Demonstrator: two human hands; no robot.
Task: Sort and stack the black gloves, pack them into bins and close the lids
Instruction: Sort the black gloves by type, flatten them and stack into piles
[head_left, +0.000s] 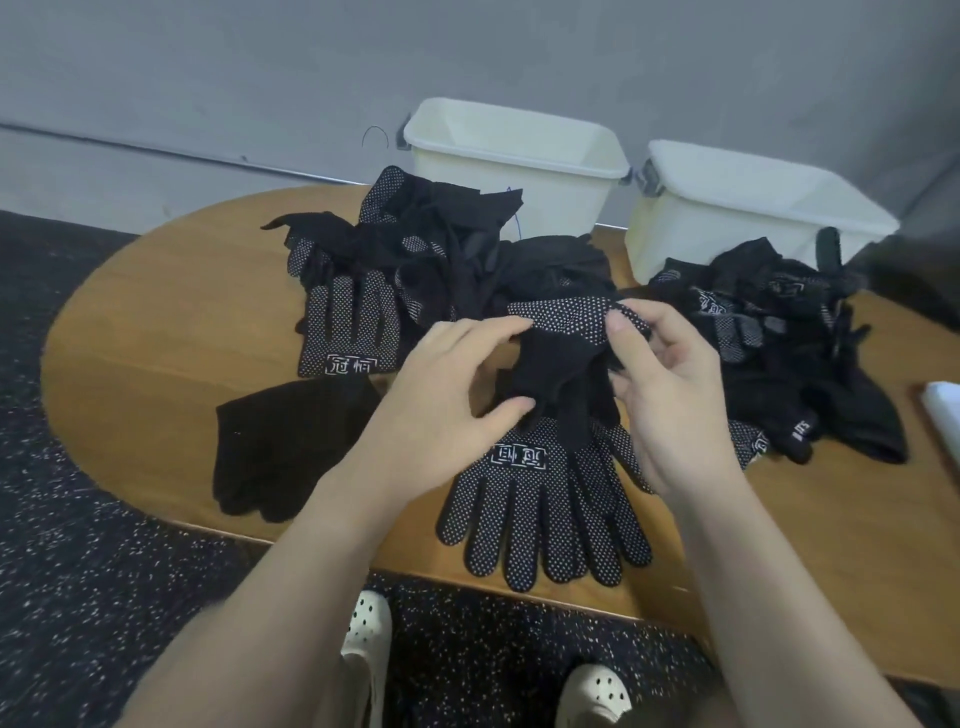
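I'm mid-sort: my left hand (457, 384) and right hand (670, 384) pinch a black white-dotted knit glove (566, 343); next I'd lay it flat on the dotted glove (545, 509) below.

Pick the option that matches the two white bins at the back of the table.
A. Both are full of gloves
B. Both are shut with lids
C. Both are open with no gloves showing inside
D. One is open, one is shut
C: the left bin and the right bin both stand lidless, showing only pale inner walls.
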